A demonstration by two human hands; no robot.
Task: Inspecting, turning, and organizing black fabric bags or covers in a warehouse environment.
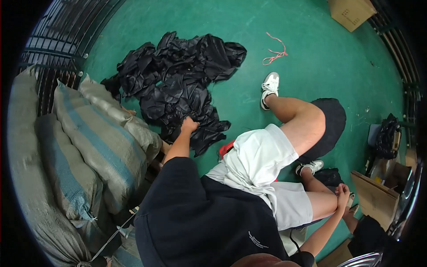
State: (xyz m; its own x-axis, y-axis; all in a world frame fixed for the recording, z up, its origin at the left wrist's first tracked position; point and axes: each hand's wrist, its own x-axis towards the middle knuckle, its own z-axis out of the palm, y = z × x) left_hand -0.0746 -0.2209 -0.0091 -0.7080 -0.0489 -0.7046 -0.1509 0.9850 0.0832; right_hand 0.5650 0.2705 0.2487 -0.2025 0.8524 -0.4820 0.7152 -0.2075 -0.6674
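1. I see my left hand (188,125) stretched out to the pile of black cloth (178,84) on the green floor (311,53). Its fingers are curled into the near edge of the pile, gripping a fold of it.
2. The cloth lies crumpled in a broad heap toward the far left part of the floor, just beside the stacked grey sacks (89,147) with blue stripes that line the left edge.
3. My right hand (342,194) rests on my right knee near the lower right edge of the floor. Its fingers look loosely bent against the leg; I cannot tell whether they hold anything.
4. I am sitting on the floor in white shorts (258,164) and a dark top (200,222), with one leg bent up and a white shoe (269,89) planted beyond it.
5. A pink string (275,52) lies loose on the floor past the shoe, well apart from the cloth.
6. A cardboard box (351,12) stands at the far right corner, and more flattened cardboard (376,196) lies along the right edge.
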